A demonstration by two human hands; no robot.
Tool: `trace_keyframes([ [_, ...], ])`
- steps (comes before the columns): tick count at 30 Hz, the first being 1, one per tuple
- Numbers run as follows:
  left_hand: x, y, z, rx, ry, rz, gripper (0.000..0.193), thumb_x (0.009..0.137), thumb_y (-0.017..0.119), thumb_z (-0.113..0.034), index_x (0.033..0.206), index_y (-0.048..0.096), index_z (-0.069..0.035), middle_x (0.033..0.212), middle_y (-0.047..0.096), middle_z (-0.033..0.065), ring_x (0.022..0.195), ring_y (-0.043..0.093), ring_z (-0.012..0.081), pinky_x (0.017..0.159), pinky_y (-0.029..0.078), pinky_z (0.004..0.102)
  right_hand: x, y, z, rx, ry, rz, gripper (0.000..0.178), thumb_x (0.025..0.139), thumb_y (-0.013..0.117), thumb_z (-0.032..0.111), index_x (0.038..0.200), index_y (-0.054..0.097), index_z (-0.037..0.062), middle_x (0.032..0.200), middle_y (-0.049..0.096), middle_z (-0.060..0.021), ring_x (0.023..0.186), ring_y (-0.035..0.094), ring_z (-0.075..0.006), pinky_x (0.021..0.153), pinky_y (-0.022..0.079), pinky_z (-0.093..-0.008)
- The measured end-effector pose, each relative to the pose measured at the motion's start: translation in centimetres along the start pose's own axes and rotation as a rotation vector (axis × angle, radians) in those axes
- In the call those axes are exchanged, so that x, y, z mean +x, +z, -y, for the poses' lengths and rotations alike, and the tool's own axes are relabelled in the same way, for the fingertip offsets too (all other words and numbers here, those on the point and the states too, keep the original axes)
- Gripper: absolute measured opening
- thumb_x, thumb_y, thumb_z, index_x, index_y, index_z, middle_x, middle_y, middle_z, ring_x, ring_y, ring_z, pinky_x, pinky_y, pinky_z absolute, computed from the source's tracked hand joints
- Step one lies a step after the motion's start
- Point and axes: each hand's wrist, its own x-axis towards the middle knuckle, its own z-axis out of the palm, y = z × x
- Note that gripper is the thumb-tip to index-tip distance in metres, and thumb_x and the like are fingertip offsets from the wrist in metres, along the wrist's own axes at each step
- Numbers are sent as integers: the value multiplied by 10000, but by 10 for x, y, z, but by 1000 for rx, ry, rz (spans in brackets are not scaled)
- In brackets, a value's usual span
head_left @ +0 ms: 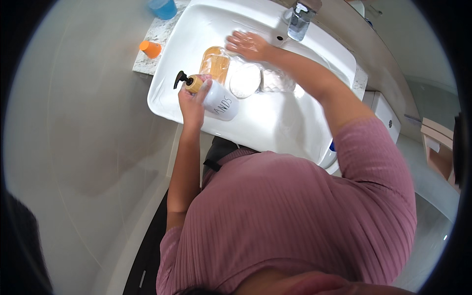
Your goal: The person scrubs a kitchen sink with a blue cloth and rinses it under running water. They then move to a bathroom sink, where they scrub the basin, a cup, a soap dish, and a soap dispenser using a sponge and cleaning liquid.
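My left hand (191,101) grips the neck of a white pump bottle (221,101) with a wooden collar and black pump, held tilted over the near left part of the white sink (275,128). My right hand (248,45) lies flat, fingers spread and wet with foam, on the basin floor near the chrome faucet (300,19). Between the hands in the basin lie a clear jar with a wooden lid (215,64), a round white lid or dish (245,80) and a clear ribbed glass (278,80).
On the speckled counter left of the sink stand an orange cup (150,48) and a blue container (162,7). A white toilet tank (386,113) is right of the sink, and a wooden stand (437,142) sits further right. A pale tiled floor lies on the left.
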Motion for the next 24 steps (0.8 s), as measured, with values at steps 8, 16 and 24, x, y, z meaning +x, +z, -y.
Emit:
trace_keyframes([
  [8,-6,-17,-19,-44,100,15,126,826,648,-2,915,559,-11,1006,639,133,939,583,156,871,444,288,89,13,73,361,363,-285,430,889,489,363,1238,446,115,1366,367,-162,1252,351,-395,1021,343,-465],
  [16,-2,-14,-21,-31,116,52,134,823,654,-7,910,553,-14,1011,632,138,953,576,158,869,439,274,111,-7,48,376,486,-427,366,911,451,356,1144,501,79,1256,444,-201,1117,446,-360,908,400,-472],
  [24,-27,-31,-32,51,155,-12,135,848,603,0,964,535,-14,1056,619,164,962,554,160,897,409,277,118,-13,126,358,-101,-334,354,863,521,338,1145,556,128,1263,501,-109,1229,407,-355,969,400,-460],
])
